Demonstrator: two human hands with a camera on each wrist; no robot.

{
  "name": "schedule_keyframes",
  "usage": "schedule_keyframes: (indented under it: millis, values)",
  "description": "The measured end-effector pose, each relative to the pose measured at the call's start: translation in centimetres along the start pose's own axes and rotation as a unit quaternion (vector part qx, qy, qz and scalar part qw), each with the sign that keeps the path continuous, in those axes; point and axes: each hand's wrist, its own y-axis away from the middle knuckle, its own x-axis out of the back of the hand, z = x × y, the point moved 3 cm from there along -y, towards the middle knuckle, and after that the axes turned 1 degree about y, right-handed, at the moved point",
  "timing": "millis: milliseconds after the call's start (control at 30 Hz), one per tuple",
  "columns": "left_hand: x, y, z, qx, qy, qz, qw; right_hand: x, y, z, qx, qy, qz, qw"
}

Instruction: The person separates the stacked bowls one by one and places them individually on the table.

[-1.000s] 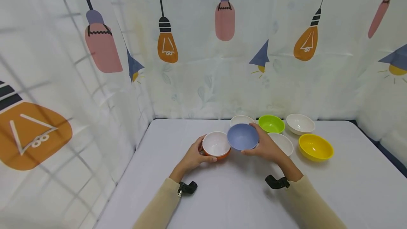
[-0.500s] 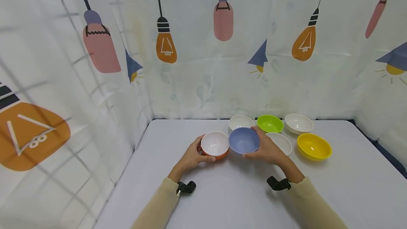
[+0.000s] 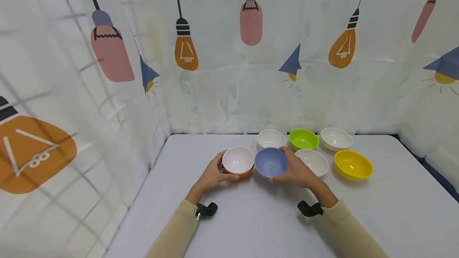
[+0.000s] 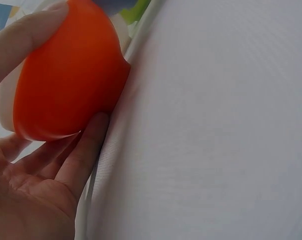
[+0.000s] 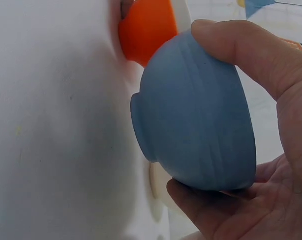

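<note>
On the left of the bowl group, my left hand (image 3: pixel 212 176) grips a white bowl (image 3: pixel 238 160) nested in an orange bowl (image 3: pixel 246 174). The left wrist view has the thumb on the upper side of the orange bowl (image 4: pixel 73 75) and fingers beneath its wall, with its foot close to the tabletop. My right hand (image 3: pixel 299 173) holds a blue bowl (image 3: pixel 270 163) by its side, thumb and fingers around the wall. In the right wrist view, this blue bowl (image 5: pixel 200 115) is tilted, its foot ring above the tabletop, beside the orange bowl (image 5: pixel 147 30).
Behind the hands stand a white bowl (image 3: pixel 271 139), a green bowl (image 3: pixel 303 139) and another white bowl (image 3: pixel 336 139). Right of my right hand are a white bowl (image 3: pixel 313 161) and a yellow bowl (image 3: pixel 353 165). A patterned curtain (image 3: pixel 215 102) hangs behind the white table (image 3: pixel 265 226).
The blue bowl in my right hand has come down and a little left, beside the nested bowls. My left hand and the nested bowls have shifted slightly left.
</note>
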Motion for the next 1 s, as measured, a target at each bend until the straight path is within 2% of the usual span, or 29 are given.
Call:
schedule_keyframes:
  millis: [67,300,433,533,767,1000]
  values:
    - [0.0,-0.03,0.03,0.002,0.001,0.0,1.0,-0.05,-0.01,0.06,0.007,0.002,0.002,1.0]
    - [-0.14,0.02,0.09,0.004,0.016,0.005,0.9999,-0.46,-0.38,0.06,0.07,-0.01,0.001,0.9975]
    - [-0.13,-0.07,-0.09,0.004,0.011,0.005,0.9999,-0.58,-0.39,0.1,0.073,-0.012,-0.005,0.9973]
    - [-0.13,-0.13,-0.14,0.002,0.011,0.005,0.9999,-0.66,-0.31,0.13,0.054,-0.006,-0.016,0.9984]
    - [-0.18,-0.08,-0.1,0.002,0.015,0.005,0.9999,-0.5,0.14,0.15,-0.026,0.032,-0.05,0.9979]
    - [-0.17,-0.12,-0.2,-0.004,0.015,0.002,0.9999,-0.57,0.14,0.14,-0.039,0.036,-0.053,0.9972]
